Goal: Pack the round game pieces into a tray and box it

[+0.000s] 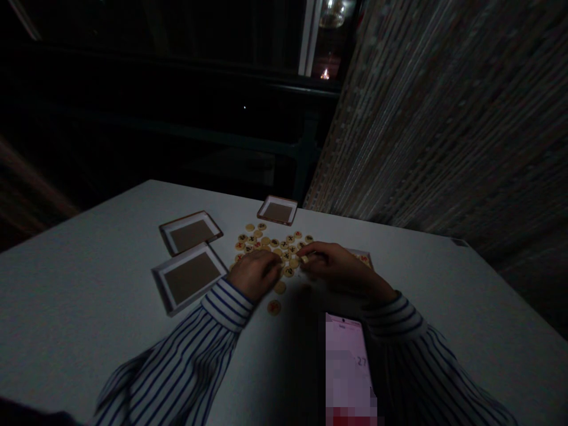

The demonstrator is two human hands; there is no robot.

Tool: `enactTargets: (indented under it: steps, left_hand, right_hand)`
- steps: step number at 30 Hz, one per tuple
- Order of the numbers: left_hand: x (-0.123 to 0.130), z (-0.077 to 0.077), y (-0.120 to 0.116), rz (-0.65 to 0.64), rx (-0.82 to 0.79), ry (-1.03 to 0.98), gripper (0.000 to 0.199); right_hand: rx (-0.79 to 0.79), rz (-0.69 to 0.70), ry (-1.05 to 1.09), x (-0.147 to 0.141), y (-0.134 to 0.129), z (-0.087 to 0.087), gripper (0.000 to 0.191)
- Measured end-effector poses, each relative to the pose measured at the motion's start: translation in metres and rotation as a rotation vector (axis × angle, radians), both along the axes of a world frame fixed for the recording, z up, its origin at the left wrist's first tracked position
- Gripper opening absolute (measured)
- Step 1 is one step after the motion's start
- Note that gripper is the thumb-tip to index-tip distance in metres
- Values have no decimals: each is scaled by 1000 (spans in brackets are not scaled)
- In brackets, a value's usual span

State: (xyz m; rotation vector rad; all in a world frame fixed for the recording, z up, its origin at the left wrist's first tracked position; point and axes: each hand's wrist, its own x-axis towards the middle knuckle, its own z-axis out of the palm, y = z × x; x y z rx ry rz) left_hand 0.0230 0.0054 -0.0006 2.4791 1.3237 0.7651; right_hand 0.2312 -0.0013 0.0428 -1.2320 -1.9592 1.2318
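Several round, pale wooden pieces [274,307] with red or black characters lie loosely grouped at the middle of the white table. My left hand [256,273] rests over the left front part of the group, its fingers curled down; what they hold, if anything, is hidden. At the right side of the group, my right hand [331,264] pinches one pale piece [304,259] between thumb and fingers. Partly hidden behind that hand, a box [364,258] holds more pieces with red characters.
Two open shallow boxes [191,277] [190,233] lie on the left of the white table [110,284]. Another box [277,210] is near the far edge. A lit phone [348,361] lies between my forearms. String curtains [421,118] hang at the right.
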Motion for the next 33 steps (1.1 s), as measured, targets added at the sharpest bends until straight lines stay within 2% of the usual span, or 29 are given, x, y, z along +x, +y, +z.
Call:
enactTargets:
  steps: [7,12,16,21,27,30,33]
  left_hand:
    - [-2,-3,1,-3,11,1,23]
    - [-2,-3,2,-5,9,-18,22]
    - [1,-1,-1,8,-34,-110,21]
    - [10,-2,-6,56,-231,-464,19]
    - [23,2,-11,51,-642,-976,25]
    - [24,5,-12,38,-762,-1090,31]
    - [24,5,-13,33,-809,-1127,35]
  right_hand:
    - [53,-21,33,1,1,-3,19]
    - [-1,2,80,2,1,-2,21]
    - [41,-11,43,0,-2,2,21]
    - [220,-15,-78,-2,-6,11,19]
    - [319,18,-143,-2,-7,13,20]
    - [309,40,-132,-2,-7,10,20]
    - [302,72,-128,-2,-7,9,21]
